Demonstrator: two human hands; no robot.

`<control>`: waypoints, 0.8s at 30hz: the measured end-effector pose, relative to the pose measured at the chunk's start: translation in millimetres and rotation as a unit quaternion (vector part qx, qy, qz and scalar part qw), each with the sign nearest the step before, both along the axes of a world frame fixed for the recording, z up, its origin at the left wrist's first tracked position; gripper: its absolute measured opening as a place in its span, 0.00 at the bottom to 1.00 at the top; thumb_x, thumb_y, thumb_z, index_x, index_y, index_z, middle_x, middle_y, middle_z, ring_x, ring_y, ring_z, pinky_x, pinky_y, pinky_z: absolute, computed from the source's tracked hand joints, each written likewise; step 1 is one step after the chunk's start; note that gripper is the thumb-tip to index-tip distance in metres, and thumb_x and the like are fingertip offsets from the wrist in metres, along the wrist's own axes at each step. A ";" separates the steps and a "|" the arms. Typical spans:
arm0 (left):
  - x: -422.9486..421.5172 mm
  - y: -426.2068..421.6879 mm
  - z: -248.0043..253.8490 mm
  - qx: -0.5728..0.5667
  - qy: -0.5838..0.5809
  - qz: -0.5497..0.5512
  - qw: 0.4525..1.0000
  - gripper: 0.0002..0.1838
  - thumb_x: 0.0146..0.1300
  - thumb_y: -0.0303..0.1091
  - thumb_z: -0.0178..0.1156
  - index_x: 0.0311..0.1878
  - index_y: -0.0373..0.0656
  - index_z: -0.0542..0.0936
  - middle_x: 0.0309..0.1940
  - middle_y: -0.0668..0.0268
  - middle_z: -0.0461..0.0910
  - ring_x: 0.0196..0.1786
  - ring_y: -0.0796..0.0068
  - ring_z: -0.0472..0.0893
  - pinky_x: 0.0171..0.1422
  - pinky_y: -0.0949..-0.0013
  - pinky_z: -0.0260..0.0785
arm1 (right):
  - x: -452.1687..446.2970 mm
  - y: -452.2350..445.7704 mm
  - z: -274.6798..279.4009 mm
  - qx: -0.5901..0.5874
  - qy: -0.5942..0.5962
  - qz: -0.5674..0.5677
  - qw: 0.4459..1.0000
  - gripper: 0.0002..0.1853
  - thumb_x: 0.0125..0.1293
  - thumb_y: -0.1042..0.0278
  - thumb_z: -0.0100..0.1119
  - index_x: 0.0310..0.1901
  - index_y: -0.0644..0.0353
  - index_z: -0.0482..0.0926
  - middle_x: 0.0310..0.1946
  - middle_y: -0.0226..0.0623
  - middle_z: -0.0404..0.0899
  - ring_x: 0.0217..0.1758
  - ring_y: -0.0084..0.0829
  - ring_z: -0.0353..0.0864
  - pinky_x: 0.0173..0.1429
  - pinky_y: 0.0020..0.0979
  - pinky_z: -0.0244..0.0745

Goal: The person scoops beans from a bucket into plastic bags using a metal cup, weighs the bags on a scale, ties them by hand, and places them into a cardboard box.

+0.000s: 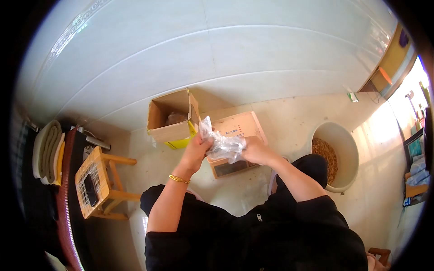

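Observation:
Between my two hands is a crumpled clear plastic bag (225, 145), held up in front of my knees. My left hand (198, 149), with a gold bracelet at the wrist, is closed on the bag's left side. On the other side my right hand (257, 151) grips the bag's right end. Below and behind the bag sits a closed box (242, 125) with printing on its pale lid; the bag and my hands hide part of it. An open cardboard box (168, 131) stands just beyond my left hand, with something brownish inside that I cannot make out.
On the right, a large pale tub (347, 158) holds brown loose bits. A wooden stool (113, 194) with a woven seat carries a dark phone (91, 189) at the left. Folded cloths (47, 151) lie beyond it. A tiled wall (203, 54) closes off the front.

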State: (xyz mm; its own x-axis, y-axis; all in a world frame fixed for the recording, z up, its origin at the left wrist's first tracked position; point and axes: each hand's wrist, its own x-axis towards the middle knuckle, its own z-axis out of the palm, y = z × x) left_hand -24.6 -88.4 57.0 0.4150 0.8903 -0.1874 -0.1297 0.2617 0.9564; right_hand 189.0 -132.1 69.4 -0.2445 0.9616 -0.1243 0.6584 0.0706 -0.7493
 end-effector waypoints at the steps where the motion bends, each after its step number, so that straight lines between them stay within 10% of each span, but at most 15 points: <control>1: -2.9 3.7 -2.6 -0.028 -0.006 0.012 1.000 0.16 0.63 0.25 0.52 0.55 0.38 0.69 0.44 0.66 0.76 0.45 0.77 0.76 0.51 0.73 0.69 | 2.8 3.9 -10.4 -0.006 0.016 -0.028 0.999 0.17 0.54 0.72 0.55 0.48 0.60 0.75 0.35 0.47 0.80 0.40 0.42 0.80 0.45 0.36 0.72; 10: -27.0 11.9 -7.7 -0.133 0.088 0.171 0.972 0.19 0.63 0.30 0.52 0.58 0.43 0.68 0.45 0.67 0.74 0.39 0.76 0.75 0.41 0.73 0.69 | 32.6 4.1 20.7 0.115 -0.096 -0.246 0.958 0.10 0.52 0.68 0.55 0.36 0.63 0.78 0.31 0.48 0.80 0.38 0.47 0.79 0.42 0.42 0.72; 12: -23.2 6.8 -8.2 0.074 0.268 0.191 0.941 0.23 0.62 0.32 0.55 0.61 0.44 0.66 0.45 0.65 0.73 0.41 0.77 0.72 0.45 0.73 0.68 | 32.2 3.1 22.1 0.094 -0.150 -0.236 0.956 0.11 0.52 0.67 0.56 0.36 0.63 0.78 0.32 0.49 0.80 0.38 0.47 0.79 0.42 0.42 0.72; 15: -17.3 2.9 -2.9 0.132 0.204 0.012 0.970 0.28 0.62 0.36 0.58 0.63 0.44 0.63 0.47 0.65 0.71 0.42 0.79 0.70 0.47 0.73 0.66 | 24.7 2.5 14.5 0.066 -0.134 -0.179 0.972 0.12 0.53 0.65 0.54 0.37 0.62 0.78 0.32 0.48 0.80 0.38 0.46 0.79 0.43 0.42 0.72; 24: 15.6 -17.6 -17.8 0.165 0.336 -0.071 0.924 0.43 0.51 0.43 0.66 0.66 0.40 0.56 0.50 0.48 0.71 0.44 0.63 0.77 0.51 0.65 0.70 | 13.0 9.4 -3.5 -0.087 0.228 -0.232 0.942 0.11 0.54 0.70 0.53 0.38 0.66 0.77 0.23 0.42 0.77 0.23 0.29 0.78 0.27 0.30 0.73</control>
